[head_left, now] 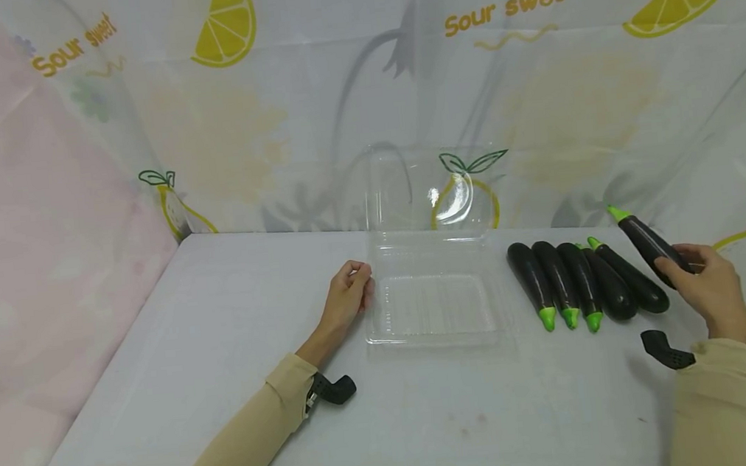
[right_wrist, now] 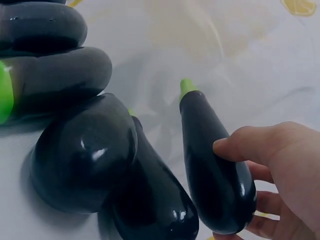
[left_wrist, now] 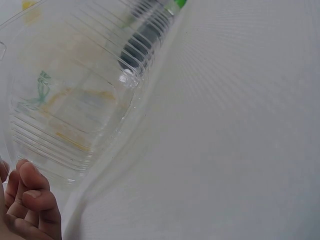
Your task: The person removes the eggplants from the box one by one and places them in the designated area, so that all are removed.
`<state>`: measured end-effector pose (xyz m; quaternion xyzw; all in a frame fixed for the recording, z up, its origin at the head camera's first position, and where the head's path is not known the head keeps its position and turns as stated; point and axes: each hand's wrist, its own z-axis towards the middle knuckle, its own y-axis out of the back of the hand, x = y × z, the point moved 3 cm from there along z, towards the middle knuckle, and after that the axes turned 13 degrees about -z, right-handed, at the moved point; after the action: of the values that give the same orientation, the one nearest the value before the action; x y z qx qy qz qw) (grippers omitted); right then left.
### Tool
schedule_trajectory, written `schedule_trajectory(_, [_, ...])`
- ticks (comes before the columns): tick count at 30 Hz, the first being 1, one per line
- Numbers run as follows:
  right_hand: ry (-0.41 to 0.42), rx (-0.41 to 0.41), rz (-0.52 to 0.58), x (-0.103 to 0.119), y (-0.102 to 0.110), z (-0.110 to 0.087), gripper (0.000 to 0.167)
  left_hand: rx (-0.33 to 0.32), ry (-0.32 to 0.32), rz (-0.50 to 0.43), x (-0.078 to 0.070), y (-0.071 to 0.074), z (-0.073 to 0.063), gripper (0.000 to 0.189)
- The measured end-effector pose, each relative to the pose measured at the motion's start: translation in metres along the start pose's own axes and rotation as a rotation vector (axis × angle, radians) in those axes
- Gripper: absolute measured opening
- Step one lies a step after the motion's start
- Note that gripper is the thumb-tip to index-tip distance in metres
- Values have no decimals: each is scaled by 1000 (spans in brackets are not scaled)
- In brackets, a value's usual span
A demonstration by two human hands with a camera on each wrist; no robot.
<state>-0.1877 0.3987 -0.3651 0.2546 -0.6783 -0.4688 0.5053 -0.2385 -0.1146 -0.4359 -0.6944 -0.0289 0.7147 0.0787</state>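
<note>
My right hand (head_left: pixel 710 285) grips a dark eggplant (head_left: pixel 648 240) round its thick end, with the green stem pointing away to the upper left. In the right wrist view the thumb lies along the side of this eggplant (right_wrist: pixel 212 165), and the other fingers are partly hidden behind it. Several more eggplants (head_left: pixel 581 281) lie side by side on the table, just left of that hand. A clear plastic clamshell container (head_left: pixel 438 338) stands with its lid (head_left: pixel 402 186) raised. My left hand (head_left: pixel 346 294) has curled fingers (left_wrist: pixel 37 200) pinching the container's left edge.
The white table (head_left: pixel 222 335) meets a patterned curtain (head_left: pixel 310 120) with lemon prints at the back. Pink cloth (head_left: pixel 52 291) hangs along the left side. Black wrist mounts (head_left: pixel 336 389) stick out from both sleeves.
</note>
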Motion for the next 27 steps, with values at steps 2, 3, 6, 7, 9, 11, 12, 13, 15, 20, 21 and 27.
schedule_trajectory(2, [-9,14,1,-2,-1,1,76,-1,1,-2,0,0,0,33])
schedule_trajectory(3, [-17,24,-3,-4,-2,1,76,-1,1,-3,0,0,-1,33])
schedule_trajectory(6, [-25,54,-12,-8,-2,1,75,-2,0,-1,-1,-1,-1,32])
schedule_trajectory(7, [-26,65,-17,-10,-2,1,75,-2,-1,2,-1,-1,-1,31])
schedule_trajectory(9, [-26,91,-29,-13,-3,1,75,-2,-1,4,0,0,-1,31])
schedule_trajectory(11, [-25,115,-32,-16,-4,1,76,-3,-1,6,0,0,0,30])
schedule_trajectory(12, [-24,126,-31,-18,-4,1,77,-3,0,8,0,0,0,31])
schedule_trajectory(13, [-23,135,-32,-19,-5,1,77,-4,1,9,0,0,0,31])
schedule_trajectory(15, [-19,147,-28,-21,-6,1,77,-5,2,8,0,0,0,31])
schedule_trajectory(20, [-26,184,-37,-22,-10,2,79,-8,4,7,0,0,0,30])
schedule_trajectory(21, [-31,193,-41,-23,-10,2,79,-7,3,8,-1,0,0,30])
schedule_trajectory(27, [-34,230,-80,-23,-11,2,77,-10,2,5,0,0,0,28])
